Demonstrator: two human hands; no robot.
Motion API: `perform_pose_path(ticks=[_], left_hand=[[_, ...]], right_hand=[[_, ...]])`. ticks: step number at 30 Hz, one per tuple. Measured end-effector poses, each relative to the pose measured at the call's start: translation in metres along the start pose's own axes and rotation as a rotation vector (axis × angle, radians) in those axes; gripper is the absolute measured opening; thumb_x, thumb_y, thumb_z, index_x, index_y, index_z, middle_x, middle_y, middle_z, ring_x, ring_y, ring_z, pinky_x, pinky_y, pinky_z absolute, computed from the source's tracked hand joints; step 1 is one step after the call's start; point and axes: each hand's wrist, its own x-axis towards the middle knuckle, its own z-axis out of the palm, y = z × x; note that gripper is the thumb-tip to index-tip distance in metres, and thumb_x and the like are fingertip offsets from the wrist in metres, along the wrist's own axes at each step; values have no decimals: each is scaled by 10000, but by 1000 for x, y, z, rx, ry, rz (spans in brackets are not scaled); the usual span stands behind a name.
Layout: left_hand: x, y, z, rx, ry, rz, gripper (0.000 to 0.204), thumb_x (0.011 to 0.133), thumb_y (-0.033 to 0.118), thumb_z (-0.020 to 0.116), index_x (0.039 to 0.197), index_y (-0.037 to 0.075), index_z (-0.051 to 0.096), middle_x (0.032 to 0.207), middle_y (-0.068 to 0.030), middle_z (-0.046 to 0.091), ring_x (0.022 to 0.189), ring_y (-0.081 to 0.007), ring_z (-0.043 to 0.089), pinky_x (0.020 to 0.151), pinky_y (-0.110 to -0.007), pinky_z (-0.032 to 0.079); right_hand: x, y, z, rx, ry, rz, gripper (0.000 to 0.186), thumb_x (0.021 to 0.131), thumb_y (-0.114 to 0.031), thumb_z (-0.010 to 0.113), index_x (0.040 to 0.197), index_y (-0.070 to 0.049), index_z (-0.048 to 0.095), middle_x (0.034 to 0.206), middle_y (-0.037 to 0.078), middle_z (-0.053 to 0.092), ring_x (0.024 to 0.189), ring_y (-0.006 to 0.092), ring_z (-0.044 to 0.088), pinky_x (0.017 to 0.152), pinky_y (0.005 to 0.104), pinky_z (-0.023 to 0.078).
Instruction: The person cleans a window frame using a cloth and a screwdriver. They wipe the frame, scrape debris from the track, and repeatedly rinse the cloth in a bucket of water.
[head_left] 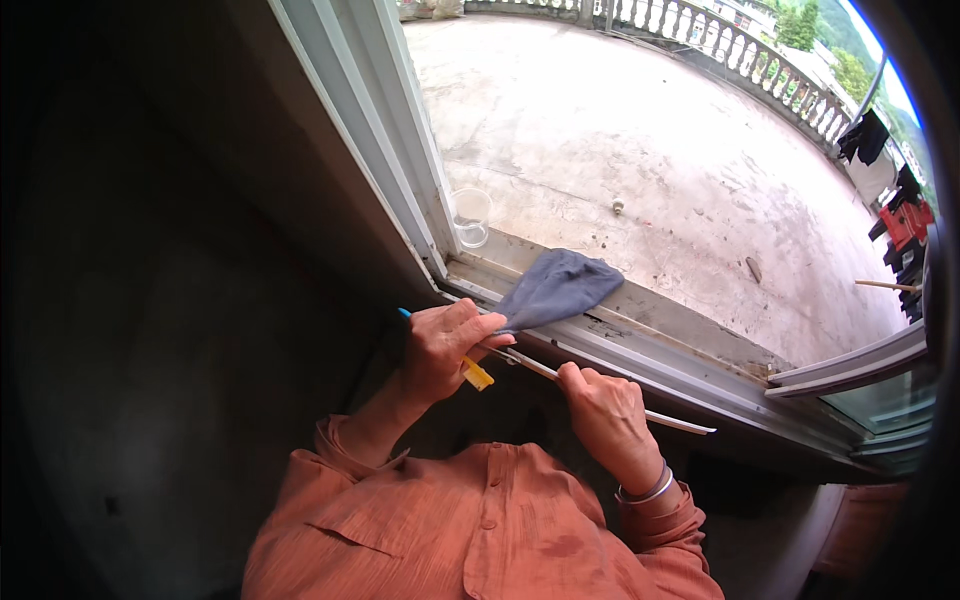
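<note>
White strip in both hands, slanting down to the right

White strip is off any surface, held at the room-side edge of the window frame. Right hand: fingers curled tight around it partway along. Left hand: fingers closed around a yellow piece, thumb side up at the strip's left end; can't tell how firmly they have the strip itself. A blue tip sticks out of the same hand; can't tell if it's one tool with the yellow.

To do this well, my read: steady the strip with the right hand, work close to the left end, don't bend it. Watch that the yellow piece doesn't snag.

Long axis runs left to right, roughly along the frame's inner edge. Free end points right and slightly bodyward, past the right hand.

Grey-blue cloth lies over the sill, narrow end at the left fingertips; pinched or just touching, unclear. Clear cup stands outside, by the frame's left corner.
</note>
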Motion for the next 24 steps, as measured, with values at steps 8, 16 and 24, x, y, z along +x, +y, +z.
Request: perform_pose_path(ticks=[8, 16, 24], left_hand=[[7, -12, -34, 136, -220, 394, 247, 686, 113, 759, 925, 112, 701, 679, -8, 488, 568, -162, 541, 491, -298, 419], [-22, -7, -22, 254, -237, 280, 175, 720, 79, 678, 892, 75, 654, 746, -28, 503, 660, -180, 580, 532, -314, 462], [-83, -14, 10, 11, -24, -268, 251, 739, -42, 710, 978, 33, 703, 823, -92, 565, 717, -252, 625, 592, -352, 521]], right_hand=[[19, 12, -78, -204, 73, 66, 65, 923, -65, 527, 863, -62, 551, 732, 147, 631, 688, 371, 637, 580, 450, 472], [111, 20, 14, -478, -138, -207, 78, 868, -97, 565, 828, -41, 602, 679, 150, 690, 635, 265, 720, 525, 374, 547], [157, -1, 50, -343, -56, -336, 102, 838, -119, 604, 870, -25, 580, 696, 136, 678, 632, 241, 709, 515, 365, 541]])
